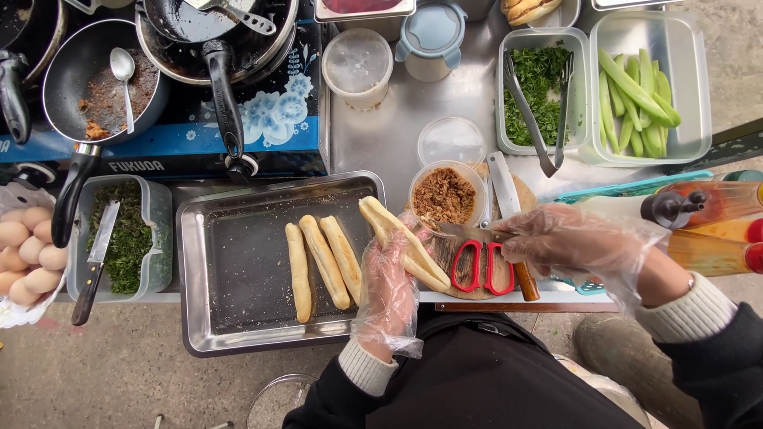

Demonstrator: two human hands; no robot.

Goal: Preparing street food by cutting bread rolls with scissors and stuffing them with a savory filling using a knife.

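Seen from above, a food-stall surface (397, 135) of grey metal. At lower centre of the frame, the left hand (389, 278), in a loose clear plastic glove, is closed around a split-open bread roll (401, 242). Just right of it, the gloved right hand (568, 238) grips a small metal utensil (461, 232) whose tip reaches the roll's opening; its exact kind is hard to tell.

Just above the roll, a round plastic tub (445, 195) holds brown shredded filling. Left of centre, a steel tray (238, 262) carries three long pale bread sticks (322, 258). Red-handled scissors (477, 266) lie on a wooden board (469, 290) beneath the hands.

At upper right, one clear container (544, 91) holds chopped green herbs with tongs (540, 111), and its neighbour (652, 87) holds cucumber strips. At far left sit eggs (28, 250) and another tub of herbs (127, 238) (a knife rests in it). Dark pans (103, 87) fill the upper left.
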